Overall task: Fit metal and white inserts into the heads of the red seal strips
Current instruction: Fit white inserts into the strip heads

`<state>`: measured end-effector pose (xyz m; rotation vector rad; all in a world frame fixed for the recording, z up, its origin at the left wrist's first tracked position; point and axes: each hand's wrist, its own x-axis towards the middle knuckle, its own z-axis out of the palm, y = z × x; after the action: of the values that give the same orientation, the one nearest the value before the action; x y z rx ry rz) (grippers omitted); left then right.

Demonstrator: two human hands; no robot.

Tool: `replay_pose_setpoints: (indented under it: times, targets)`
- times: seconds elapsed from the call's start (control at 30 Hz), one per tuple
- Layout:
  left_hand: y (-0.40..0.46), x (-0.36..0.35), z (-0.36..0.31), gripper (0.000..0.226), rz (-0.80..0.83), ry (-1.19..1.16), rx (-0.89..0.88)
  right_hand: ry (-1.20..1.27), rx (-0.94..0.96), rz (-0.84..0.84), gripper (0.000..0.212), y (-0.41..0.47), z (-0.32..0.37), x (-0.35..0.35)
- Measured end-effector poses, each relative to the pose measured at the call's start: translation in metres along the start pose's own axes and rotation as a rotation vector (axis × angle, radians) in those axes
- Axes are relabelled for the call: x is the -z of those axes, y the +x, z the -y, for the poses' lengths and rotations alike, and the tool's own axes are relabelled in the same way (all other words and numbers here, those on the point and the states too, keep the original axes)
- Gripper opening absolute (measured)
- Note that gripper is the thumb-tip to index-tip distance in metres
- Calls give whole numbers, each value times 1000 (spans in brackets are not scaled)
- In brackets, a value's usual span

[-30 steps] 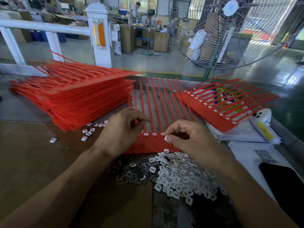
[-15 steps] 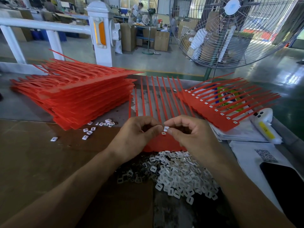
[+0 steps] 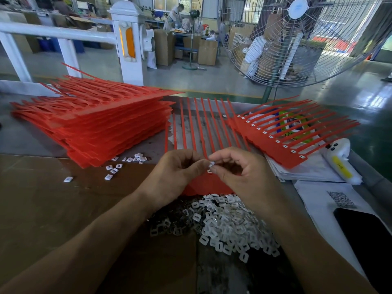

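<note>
A sheet of red seal strips (image 3: 203,124) lies in front of me, its head band (image 3: 209,184) mostly hidden by my hands. My right hand (image 3: 241,177) pinches a small white insert (image 3: 211,164) just above the band. My left hand (image 3: 176,177) meets it, fingertips curled against the same insert. Below the band lie a heap of white inserts (image 3: 231,225) and, to its left, a heap of grey metal inserts (image 3: 169,223).
A tall stack of red strip sheets (image 3: 95,126) stands at the left, with loose assembled inserts (image 3: 118,166) at its foot. A filled red sheet (image 3: 282,136) lies at the right on papers, beside a white handheld device (image 3: 339,160) and a black phone (image 3: 367,236). A big fan (image 3: 297,39) stands behind.
My hands came together from apart and rose a little off the head band. The white insert in my right hand now sits between both hands' fingertips.
</note>
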<state>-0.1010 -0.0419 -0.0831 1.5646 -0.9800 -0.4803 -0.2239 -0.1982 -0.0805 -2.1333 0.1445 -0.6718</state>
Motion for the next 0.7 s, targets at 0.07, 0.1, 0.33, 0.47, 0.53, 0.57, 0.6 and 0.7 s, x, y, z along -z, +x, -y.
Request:
replay_pose_setpoints:
  times: [0.07,0.1,0.33,0.47,0.53,0.57,0.6,0.7]
  targets:
    - [0,-1,-1,27,9,-33,9,-19,15,-1,21,0,0,1]
    - [0,-2,-1,26,11,-42,13,-26,23,-1,22,0,0,1]
    - [0,2,11,17,-64,293,-58,-53,-50,-78,17,4,-9,10]
    - [3,9,21,18,-124,701,-119,-171,-187,-132,9,7,-28,27]
    - [3,10,24,21,-99,798,-102,-259,-224,-101,8,9,-34,29]
    - [3,10,25,22,-87,822,-95,-296,-231,-81,8,9,-37,28]
    - [3,10,26,23,-79,835,-93,-325,-233,-62,7,10,-38,27]
    - [3,8,26,25,-75,856,-98,-392,-202,-6,7,14,-39,20]
